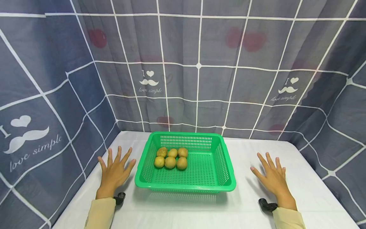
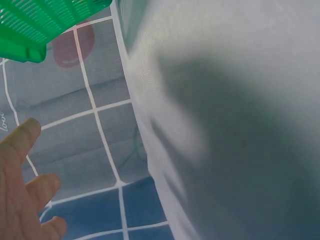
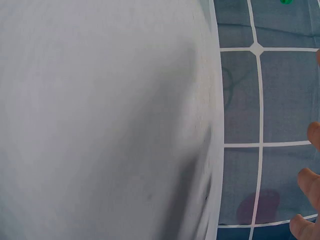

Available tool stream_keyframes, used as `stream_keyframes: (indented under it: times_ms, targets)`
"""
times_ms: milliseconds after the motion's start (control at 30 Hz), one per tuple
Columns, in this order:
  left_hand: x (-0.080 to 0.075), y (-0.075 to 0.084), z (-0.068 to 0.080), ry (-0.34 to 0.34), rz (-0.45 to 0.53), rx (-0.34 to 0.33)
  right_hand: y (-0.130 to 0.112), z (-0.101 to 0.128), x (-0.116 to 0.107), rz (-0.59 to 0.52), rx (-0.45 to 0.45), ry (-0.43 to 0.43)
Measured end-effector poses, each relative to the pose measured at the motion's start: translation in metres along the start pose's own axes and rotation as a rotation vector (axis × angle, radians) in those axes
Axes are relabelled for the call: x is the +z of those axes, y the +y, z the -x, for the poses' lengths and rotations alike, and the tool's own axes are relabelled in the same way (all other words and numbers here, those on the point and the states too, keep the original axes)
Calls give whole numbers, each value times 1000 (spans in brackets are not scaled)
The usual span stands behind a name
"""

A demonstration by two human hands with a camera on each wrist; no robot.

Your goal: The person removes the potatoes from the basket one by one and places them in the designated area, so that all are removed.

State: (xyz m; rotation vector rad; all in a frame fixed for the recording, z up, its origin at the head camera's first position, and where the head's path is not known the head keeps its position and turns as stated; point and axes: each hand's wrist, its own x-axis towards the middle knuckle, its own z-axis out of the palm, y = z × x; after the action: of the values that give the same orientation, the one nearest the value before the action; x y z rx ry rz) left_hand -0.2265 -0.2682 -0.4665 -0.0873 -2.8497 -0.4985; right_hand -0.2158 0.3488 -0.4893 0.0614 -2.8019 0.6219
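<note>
A green plastic basket [image 1: 226, 165] sits in the middle of the white table [image 1: 183, 213]. Several yellow-brown kiwifruit [image 1: 171, 158] lie bunched in its far left part. My left hand [image 1: 115, 171] lies flat on the table left of the basket, fingers spread and straight, holding nothing. On the other side my right hand [image 1: 271, 176] rests flat the same way, a little apart from the basket. The left wrist view catches fingertips [image 2: 25, 137] and a corner of the basket [image 2: 30, 25]. Only fingertips [image 3: 307, 180] show at the edge of the right wrist view.
A grey-blue checked curtain [image 1: 197, 79] with white lines and "love simple" prints closes in the table at the back and both sides. A small black wrist mount sits at each wrist [image 1: 119, 198] [image 1: 266, 204]. White cloth covers the table around the basket.
</note>
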Motion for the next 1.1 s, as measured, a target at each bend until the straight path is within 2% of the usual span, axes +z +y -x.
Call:
stream_keyframes:
  times_ms: [500, 633, 933, 1100]
  targets:
    - [0, 2, 0, -56, 7, -6, -1, 1, -3, -39, -15, -13]
    - [1, 1, -1, -70, 10, -12, -1, 0, -2, -45, -9, -40]
    - [-1, 4, -2, -66, 61, -1, -4, -1, -3, -59, -56, -38]
    - [-2, 6, -3, -65, 66, -8, -6, -2, -6, -75, -42, -86]
